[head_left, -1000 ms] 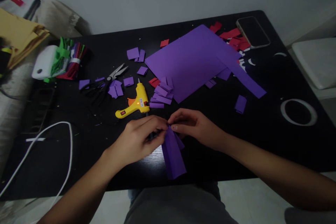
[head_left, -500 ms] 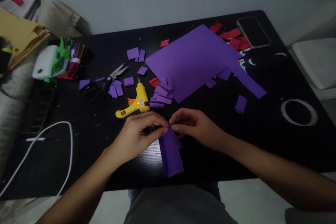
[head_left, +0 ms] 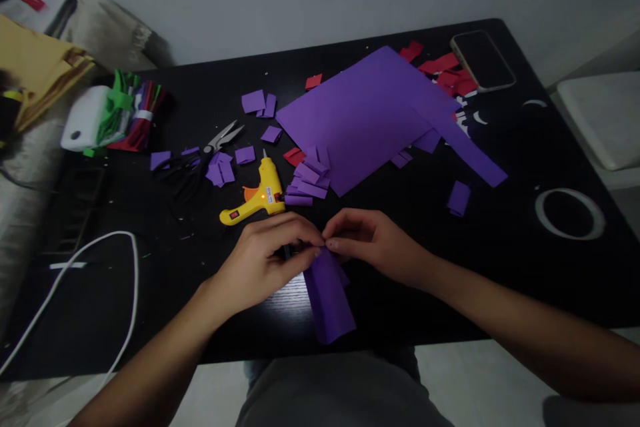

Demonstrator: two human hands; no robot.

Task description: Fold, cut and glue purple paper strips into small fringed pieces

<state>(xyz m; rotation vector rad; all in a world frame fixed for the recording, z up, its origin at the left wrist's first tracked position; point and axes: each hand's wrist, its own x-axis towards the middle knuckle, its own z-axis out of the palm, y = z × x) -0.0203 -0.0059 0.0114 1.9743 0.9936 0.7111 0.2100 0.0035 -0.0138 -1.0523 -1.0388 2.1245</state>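
Note:
A folded purple paper strip (head_left: 330, 303) hangs down toward the table's front edge, its top end between both my hands. My left hand (head_left: 273, 257) pinches that end with thumb and forefinger. From the other side, my right hand (head_left: 367, 237) pinches the same end, the fingertips of the two hands nearly touching. Just beyond my left hand lies a yellow glue gun (head_left: 260, 193) with a small orange light on. Beside its nozzle sits a pile of small folded purple paper pieces (head_left: 310, 177). The fold under my fingertips is mostly hidden.
A large purple sheet (head_left: 360, 113) and a long purple strip (head_left: 470, 147) lie beyond my hands. Scissors (head_left: 213, 147) rest at the left, near bundled pipe cleaners (head_left: 143, 117). A phone (head_left: 483, 60), red paper scraps (head_left: 453, 77) and a white ring (head_left: 570, 213) are at the right. A white cable (head_left: 135, 280) curves at the left.
The hanging lower end of the purple strip has swung slightly to the right and down. My fingertips have shifted very little, still pinching its top.

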